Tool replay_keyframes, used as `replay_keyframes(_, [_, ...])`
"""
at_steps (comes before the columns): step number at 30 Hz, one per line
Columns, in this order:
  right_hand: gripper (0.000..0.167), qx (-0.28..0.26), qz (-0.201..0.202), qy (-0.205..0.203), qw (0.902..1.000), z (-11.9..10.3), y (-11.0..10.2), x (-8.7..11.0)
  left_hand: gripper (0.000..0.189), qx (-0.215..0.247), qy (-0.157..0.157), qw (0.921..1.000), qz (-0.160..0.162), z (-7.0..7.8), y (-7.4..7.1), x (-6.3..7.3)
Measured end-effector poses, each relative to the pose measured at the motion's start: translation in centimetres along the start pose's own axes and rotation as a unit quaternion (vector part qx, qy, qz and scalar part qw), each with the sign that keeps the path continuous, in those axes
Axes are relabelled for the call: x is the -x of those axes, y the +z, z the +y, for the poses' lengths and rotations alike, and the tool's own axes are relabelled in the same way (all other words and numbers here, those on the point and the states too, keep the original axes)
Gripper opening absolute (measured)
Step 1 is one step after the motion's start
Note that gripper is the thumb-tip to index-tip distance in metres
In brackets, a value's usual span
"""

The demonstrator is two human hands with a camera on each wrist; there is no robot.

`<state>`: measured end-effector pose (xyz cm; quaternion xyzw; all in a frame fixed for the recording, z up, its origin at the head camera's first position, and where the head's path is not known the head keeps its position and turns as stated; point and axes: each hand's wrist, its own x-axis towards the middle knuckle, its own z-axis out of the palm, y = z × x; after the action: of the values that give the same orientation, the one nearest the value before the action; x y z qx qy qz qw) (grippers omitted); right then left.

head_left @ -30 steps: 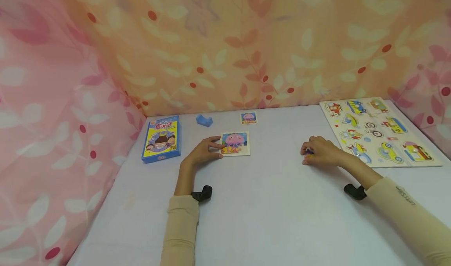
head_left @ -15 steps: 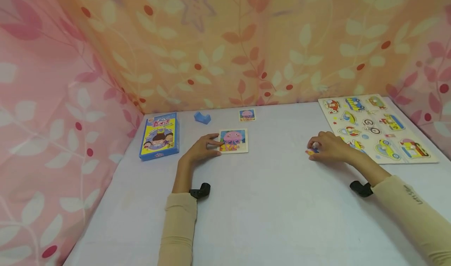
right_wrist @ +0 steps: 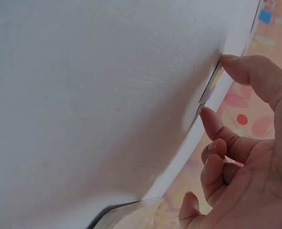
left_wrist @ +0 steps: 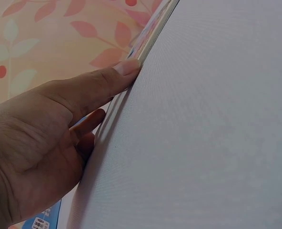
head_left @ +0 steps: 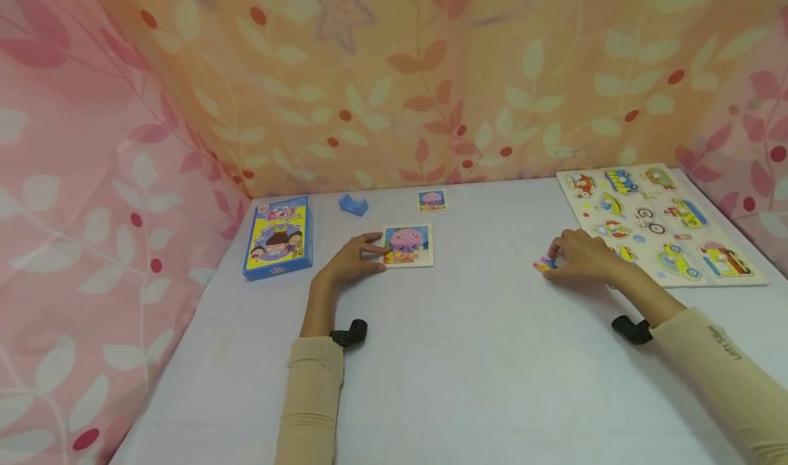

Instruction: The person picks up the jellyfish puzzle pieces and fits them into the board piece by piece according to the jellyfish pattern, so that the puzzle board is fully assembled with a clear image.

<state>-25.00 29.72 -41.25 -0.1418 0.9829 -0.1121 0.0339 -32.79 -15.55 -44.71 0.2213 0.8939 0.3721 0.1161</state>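
Note:
A square jellyfish puzzle (head_left: 408,245) with a pale frame lies left of the table's middle. My left hand (head_left: 355,260) holds it at its left side, index finger near the far corner and thumb at the near one. In the left wrist view the thumb (left_wrist: 126,67) meets the frame's edge, seen nearly edge-on. To the right, a small colourful jigsaw piece (head_left: 542,265) sits low at the table. My right hand (head_left: 581,258) pinches it between thumb and index finger; the right wrist view shows the piece (right_wrist: 211,86) between these two fingertips, the other fingers curled loosely.
A small jellyfish picture card (head_left: 432,200) lies behind the puzzle. Further left are a blue plastic block (head_left: 353,205) and a blue-and-yellow card box (head_left: 279,239). A vehicle peg puzzle board (head_left: 655,229) lies at the right, partly behind the right hand. Floral cloth (head_left: 394,109) walls the table.
The right hand has shifted a little to the right, and its fingers have moved on the jigsaw piece, so more of it shows. The left hand stays at the puzzle; the head view has tilted slightly.

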Motion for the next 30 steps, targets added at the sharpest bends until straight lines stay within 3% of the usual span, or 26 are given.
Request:
replay_keyframes(8, [0.029,0.035,0.004,-0.038,0.9986,-1.2,0.4,-0.8,0.044,0.003,0.002,1.0,-0.009,0.0,0.3,0.0])
replay_keyframes(14, [0.015,0.021,0.016,-0.071,0.9971,-3.8,1.1,-2.8,0.043,0.002,0.009,0.9999,-0.013,0.1,0.5,-0.3])
replay_keyframes(17, [0.022,0.017,0.012,-0.052,0.9984,-4.7,0.6,-3.5,0.043,-0.005,0.005,0.9998,-0.016,0.1,0.9,-0.4])
replay_keyframes(22, [0.043,0.004,-0.016,0.039,0.9991,-4.0,-0.8,-3.3,0.043,-0.006,-0.004,0.9999,-0.007,0.0,0.9,-0.2])
replay_keyframes(24, [0.05,0.005,-0.04,0.058,0.9975,-3.6,-0.9,-2.9,0.043,-0.007,-0.012,0.9999,0.0,-0.1,0.7,-0.1])
replay_keyframes(27, [0.052,0.003,-0.057,0.05,0.9971,-3.3,-0.4,-2.6,0.042,-0.002,-0.019,0.9998,0.007,-0.1,0.4,0.0])
replay_keyframes(30, [0.045,-0.003,-0.047,0.027,0.9985,-3.2,0.0,-2.6,0.041,0.016,-0.027,0.9994,0.011,0.0,0.3,0.1])
